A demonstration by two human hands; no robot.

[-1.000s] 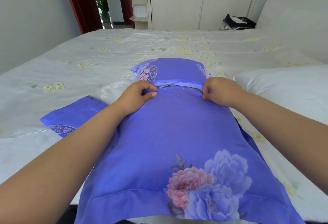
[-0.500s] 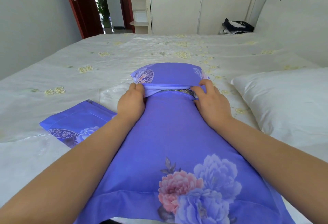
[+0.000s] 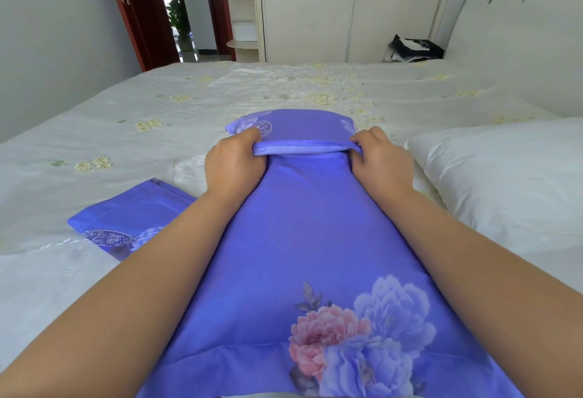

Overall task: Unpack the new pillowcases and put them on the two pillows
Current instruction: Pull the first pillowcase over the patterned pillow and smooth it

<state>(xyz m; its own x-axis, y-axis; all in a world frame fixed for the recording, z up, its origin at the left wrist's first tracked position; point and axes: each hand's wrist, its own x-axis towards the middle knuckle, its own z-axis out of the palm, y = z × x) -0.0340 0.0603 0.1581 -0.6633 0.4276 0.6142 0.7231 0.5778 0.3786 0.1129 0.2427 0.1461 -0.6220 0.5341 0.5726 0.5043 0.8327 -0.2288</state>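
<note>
Your left hand (image 3: 235, 162) and right hand (image 3: 380, 161) both grip the folded hem (image 3: 304, 148) at the far, open end of the purple pillowcase (image 3: 296, 239), fingers curled round the cloth at its two corners. The covered pillow lies lengthwise on the bed (image 3: 157, 107) in front of you, with the flower print nearest you.

To finish this step well, draw the hem evenly with both hands so the flap closes over the pillow's end without bunching on one side. Keep the pull level; a stronger tug from either hand would likely twist the seam. Whether any of the pillow's end is left uncovered under the flap I cannot tell from here, so feel along the edge before you let go.

The second pillowcase (image 3: 132, 224) lies folded just to your left (not yet on), and the bare white pillow (image 3: 504, 176) waits on your right.
</note>
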